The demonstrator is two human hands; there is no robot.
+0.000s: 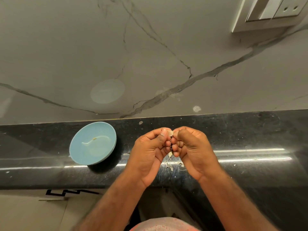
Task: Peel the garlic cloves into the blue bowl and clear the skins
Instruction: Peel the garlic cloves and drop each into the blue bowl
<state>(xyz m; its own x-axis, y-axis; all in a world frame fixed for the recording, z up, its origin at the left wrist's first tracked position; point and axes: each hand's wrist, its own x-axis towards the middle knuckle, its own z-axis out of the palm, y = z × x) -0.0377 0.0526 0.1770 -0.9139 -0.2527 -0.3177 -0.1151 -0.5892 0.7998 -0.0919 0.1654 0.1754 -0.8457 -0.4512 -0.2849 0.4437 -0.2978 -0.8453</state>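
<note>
My left hand and my right hand meet above the black counter, fingers curled toward each other. Both pinch a pale garlic clove between thumbs and fingertips; most of it is hidden by my fingers. A strip of papery skin hangs below the fingers. The blue bowl stands on the counter to the left of my left hand, with a thin pale curl of skin or sprout inside it. Small skin flakes lie on the counter under my hands.
The black stone counter runs left to right, with its rounded front edge near me. A grey marbled wall rises behind it. A switch plate sits at the top right. Pale floor shows below the counter at bottom left.
</note>
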